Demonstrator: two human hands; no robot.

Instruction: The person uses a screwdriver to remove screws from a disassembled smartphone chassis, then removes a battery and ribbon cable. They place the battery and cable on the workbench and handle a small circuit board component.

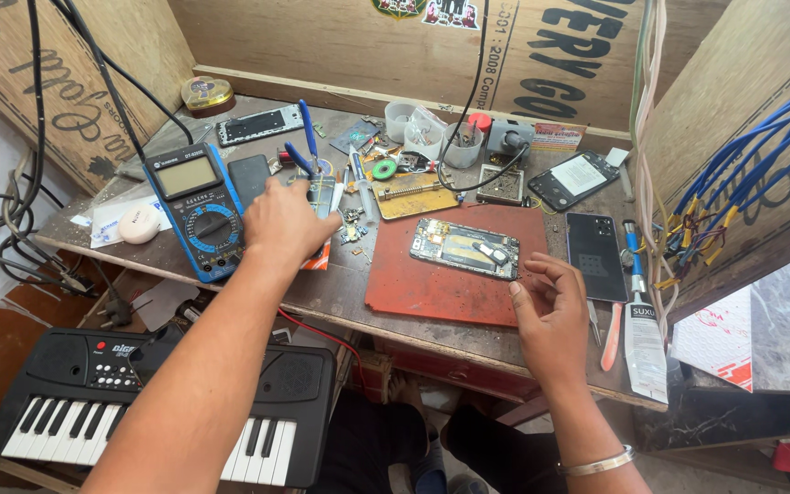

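My left hand [283,222] lies knuckles-up just left of the red mat [441,274], fingers curled down over sth small near the blue pliers [304,146]; can't tell if they pinch it. My right hand [552,311] rests on the mat's right edge, fingers loosely bent, empty, beside the opened phone [464,247] lying mid-mat. Risk, I reckon: a sleeve-less forearm sweep could knock the multimeter [198,209] left of the mat, or scatter loose screws. Under my left palm: hidden.

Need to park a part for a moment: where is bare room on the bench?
The red mat is bare in front of the opened phone, between the left hand and right hand. The back of the bench, around the cups and brass jig, is crowded.
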